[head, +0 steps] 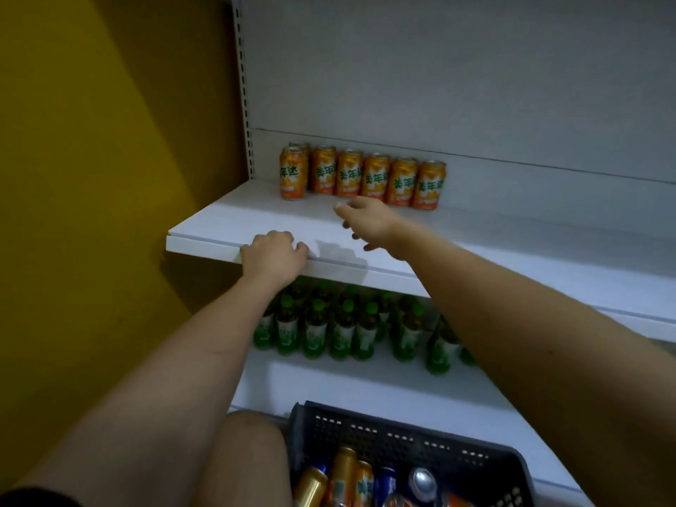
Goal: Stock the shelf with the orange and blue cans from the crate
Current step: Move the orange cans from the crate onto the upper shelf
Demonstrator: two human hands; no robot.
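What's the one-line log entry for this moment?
left hand resting on shelf edge | right hand open, empty, near orange cans | crate holds more cans

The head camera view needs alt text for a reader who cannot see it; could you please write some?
A person's right hand reaches, empty, toward a row of orange cans at the back of a white shelf, while the left hand rests on its front edge. Green bottles fill the shelf below, and a dark crate holds more cans.
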